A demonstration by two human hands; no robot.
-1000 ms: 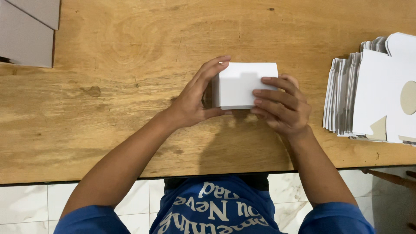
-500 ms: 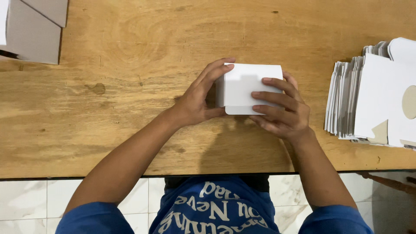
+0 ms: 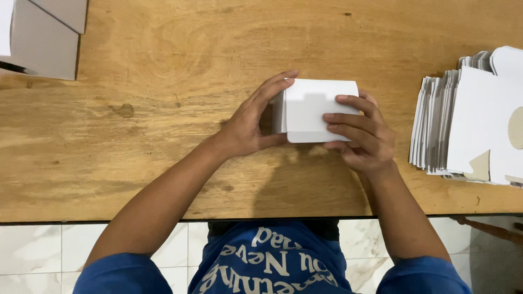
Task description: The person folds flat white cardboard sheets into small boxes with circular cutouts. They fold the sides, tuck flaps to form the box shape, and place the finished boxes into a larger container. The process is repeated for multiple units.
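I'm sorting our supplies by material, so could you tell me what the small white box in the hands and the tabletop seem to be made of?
The small white box, held between the left hand and right hand, looks like thin matte paperboard: it has crisp folds, flat panels and no gloss. The tabletop looks like plywood or wood with a smooth, light finish: grain swirls and a dark knot show.

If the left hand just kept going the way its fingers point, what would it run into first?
The left hand already touches the small white box, its fingers angled up and right along the box's left side. Past that, only bare wooden table shows up to the picture's edge, though height is hard to judge.
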